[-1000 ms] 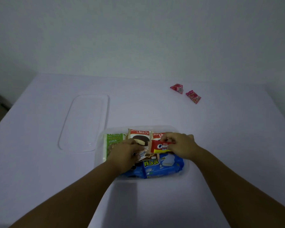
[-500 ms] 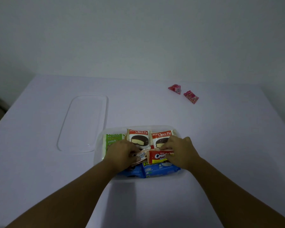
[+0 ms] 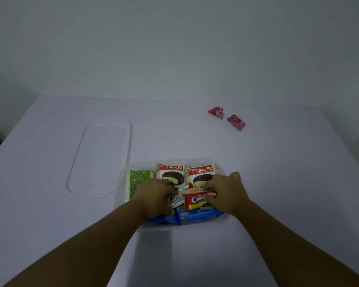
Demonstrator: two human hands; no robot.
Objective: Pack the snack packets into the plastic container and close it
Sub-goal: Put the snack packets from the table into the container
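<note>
Pinching a red packet (image 3: 197, 200) with the right hand (image 3: 226, 193), left hand (image 3: 155, 195) curled on a white packet (image 3: 175, 199), both in the container (image 3: 121, 183); lid (image 3: 101, 156) left, two pink packets (image 3: 226, 118) far on the bench (image 3: 278, 183).

Both hands, left (image 3: 155, 198) and right (image 3: 226, 193), are crowding the container (image 3: 226, 221), which packets are filling almost to the rim; the lid (image 3: 101, 156) is lying just beside its far left corner, while two red packets (image 3: 226, 118) are sitting well apart on open table (image 3: 278, 183)
</note>
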